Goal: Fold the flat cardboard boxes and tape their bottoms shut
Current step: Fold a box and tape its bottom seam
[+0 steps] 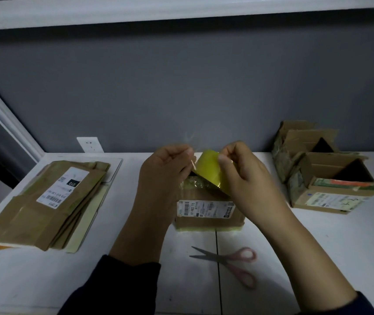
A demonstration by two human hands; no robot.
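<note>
A folded cardboard box (206, 214) with a white barcode label stands on the white table (317, 246) in the middle. Above it my right hand (245, 176) grips a roll of yellowish tape (209, 171). My left hand (165, 169) pinches the clear loose end of the tape, pulled up a little from the roll. Yellowish tape shows along the box's top and bottom edges. A stack of flat cardboard boxes (45, 205) lies at the left of the table.
Pink-handled scissors (229, 262) lie open in front of the box. Two folded boxes (322, 178) with open flaps stand at the back right. A wall socket (89, 144) sits on the grey wall behind the table.
</note>
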